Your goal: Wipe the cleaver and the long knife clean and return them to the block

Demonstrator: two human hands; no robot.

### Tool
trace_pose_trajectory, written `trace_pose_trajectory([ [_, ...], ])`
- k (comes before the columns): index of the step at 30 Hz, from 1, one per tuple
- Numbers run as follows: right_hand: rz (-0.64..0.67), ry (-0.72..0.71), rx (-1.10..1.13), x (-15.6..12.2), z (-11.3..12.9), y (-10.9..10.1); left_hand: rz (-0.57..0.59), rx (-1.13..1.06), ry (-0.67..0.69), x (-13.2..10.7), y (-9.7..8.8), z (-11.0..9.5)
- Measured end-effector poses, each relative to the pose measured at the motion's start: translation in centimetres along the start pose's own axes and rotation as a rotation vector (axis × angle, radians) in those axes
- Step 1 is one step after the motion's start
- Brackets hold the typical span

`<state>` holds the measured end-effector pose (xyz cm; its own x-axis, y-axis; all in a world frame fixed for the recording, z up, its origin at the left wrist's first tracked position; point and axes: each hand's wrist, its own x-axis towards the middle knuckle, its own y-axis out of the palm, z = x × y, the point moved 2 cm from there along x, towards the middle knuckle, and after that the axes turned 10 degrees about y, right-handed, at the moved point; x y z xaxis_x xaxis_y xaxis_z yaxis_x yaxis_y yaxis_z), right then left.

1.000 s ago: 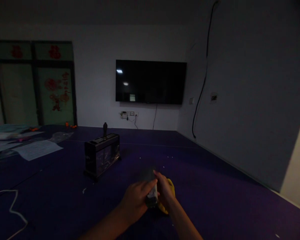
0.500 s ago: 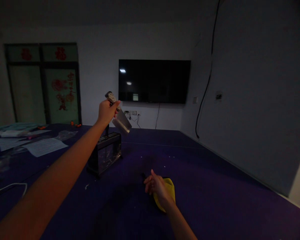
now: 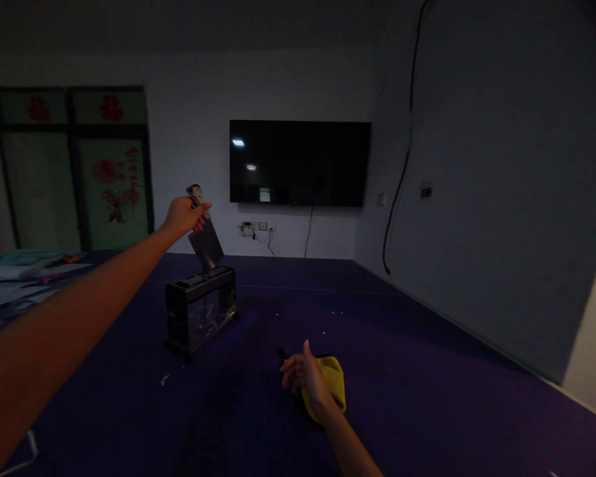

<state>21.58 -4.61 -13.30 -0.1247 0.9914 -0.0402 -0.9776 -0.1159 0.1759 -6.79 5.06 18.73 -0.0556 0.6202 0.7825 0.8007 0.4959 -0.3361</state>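
Observation:
My left hand (image 3: 183, 215) is closed around the handle of a cleaver (image 3: 206, 244). The broad blade points down and tilts slightly right, its lower end close over the top of a dark knife block (image 3: 211, 315) with see-through sides. Whether the blade touches the block or enters a slot I cannot tell. My right hand (image 3: 305, 377) is open, thumb up and fingers loosely apart, holding nothing. Behind and partly hidden by it lies a yellow cloth-like item (image 3: 334, 381) with a dark edge; contact between them is unclear.
The blue-purple table (image 3: 402, 384) bears small white scraps. Papers and cloths (image 3: 17, 271) lie at the far left, and a white cable (image 3: 24, 464) at the near left. A television (image 3: 300, 162) hangs on the far wall; a black cable (image 3: 402, 172) runs down the right wall.
My left hand has moved left, bringing the cleaver from the right of the knife block to above its top, the blade more upright. My right hand stays nearly in place, still open.

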Motion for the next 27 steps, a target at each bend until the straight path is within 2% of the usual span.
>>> trace_pose_trajectory([
  [9,0.000,0.011,-0.008,-0.01,0.21,-0.09,0.025,-0.012,-0.004,-0.60,-0.13,0.38],
  [27,-0.016,0.011,0.029,0.14,0.38,-0.38,0.115,0.010,0.028,0.17,0.49,0.49],
])
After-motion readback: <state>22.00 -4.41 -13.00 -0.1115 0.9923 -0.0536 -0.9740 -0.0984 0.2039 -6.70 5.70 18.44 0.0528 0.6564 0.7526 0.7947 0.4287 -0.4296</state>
